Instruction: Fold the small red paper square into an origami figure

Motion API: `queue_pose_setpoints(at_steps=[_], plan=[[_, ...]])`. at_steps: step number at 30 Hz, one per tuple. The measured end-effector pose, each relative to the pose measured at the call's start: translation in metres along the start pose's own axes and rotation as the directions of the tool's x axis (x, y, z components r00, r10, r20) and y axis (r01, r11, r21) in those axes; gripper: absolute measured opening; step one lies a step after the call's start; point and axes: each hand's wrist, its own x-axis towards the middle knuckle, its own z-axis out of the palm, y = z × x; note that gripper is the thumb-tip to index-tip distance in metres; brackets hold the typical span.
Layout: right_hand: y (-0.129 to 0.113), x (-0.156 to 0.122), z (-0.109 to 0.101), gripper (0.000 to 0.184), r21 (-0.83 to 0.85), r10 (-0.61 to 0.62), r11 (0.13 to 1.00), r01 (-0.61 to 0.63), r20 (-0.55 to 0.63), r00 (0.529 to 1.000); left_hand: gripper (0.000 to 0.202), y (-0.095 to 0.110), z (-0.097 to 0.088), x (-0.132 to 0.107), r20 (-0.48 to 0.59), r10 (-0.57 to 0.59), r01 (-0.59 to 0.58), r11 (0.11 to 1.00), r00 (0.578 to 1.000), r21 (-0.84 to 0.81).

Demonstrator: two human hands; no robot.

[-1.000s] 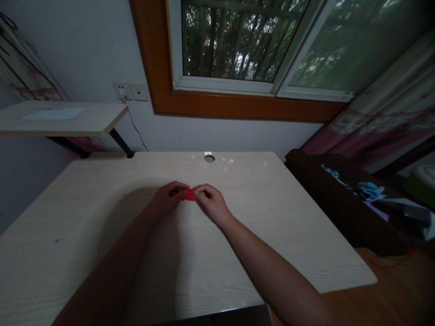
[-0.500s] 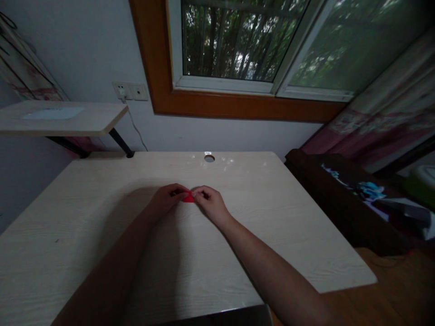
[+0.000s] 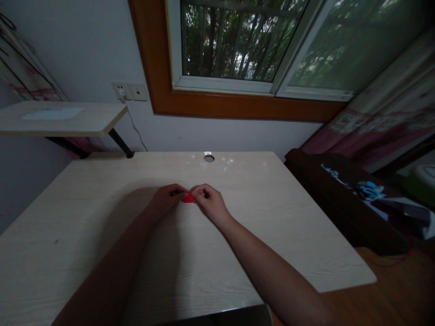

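Observation:
A small red piece (image 3: 189, 198), flat and thin like folded paper, is between my hands just above or on the desk (image 3: 265, 190). My left hand (image 3: 167, 197) pinches its left side between thumb and fingers. On the other side, my right hand (image 3: 210, 202) has its thumb and forefinger closed at the piece's upper right edge. The fingertips of both hands come close together at its top. Parts of the red piece are hidden behind the fingers.
A raised shelf (image 3: 102, 124) with a pale sheet (image 3: 52, 113) stands at the back left. The desk has a round cable hole (image 3: 209, 159) near its back edge. A dark edge (image 3: 234, 315) shows at the bottom. Right of the desk stands a dark wooden piece of furniture (image 3: 326, 199) with items on it.
My right fingers have shifted very slightly at the red piece's upper edge. Both hands otherwise stay in the same place.

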Motion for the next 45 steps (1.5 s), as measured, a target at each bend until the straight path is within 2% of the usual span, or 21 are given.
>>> queue_pose_setpoints(at_steps=[7,23,31,34,38,45], plan=[[-0.0028,0.0005,0.0007,0.019,0.072,0.035,0.997,-0.036,0.019,0.999,0.025,0.0027,0.0010,-0.0005,-0.013,-0.001,0.002,1.000,1.000,0.016],[-0.0023,0.0010,-0.0019,0.018,-0.052,0.019,0.999,-0.014,0.097,0.995,0.025,0.0044,0.0025,-0.0005,-0.003,-0.025,0.025,0.998,1.000,0.058],[0.0015,0.0005,-0.0016,0.018,-0.039,0.010,0.999,-0.008,0.051,0.999,0.033,-0.0019,0.0035,0.0020,-0.007,0.035,-0.035,0.998,0.999,0.050],[-0.0013,0.0011,-0.0018,0.019,0.008,0.041,0.999,-0.041,0.040,0.998,0.038,-0.0030,0.0031,0.0035,0.035,0.038,-0.040,0.998,0.999,0.040],[-0.0068,0.0015,-0.0018,0.019,0.052,0.067,0.996,-0.069,0.039,0.997,0.032,0.0006,0.0018,0.0032,0.091,0.028,-0.035,0.996,0.995,0.084],[-0.0039,0.0004,-0.0016,0.020,0.029,0.036,0.999,-0.037,0.037,0.999,0.033,0.0009,0.0030,0.0013,0.061,0.009,-0.017,0.991,0.998,0.130]])
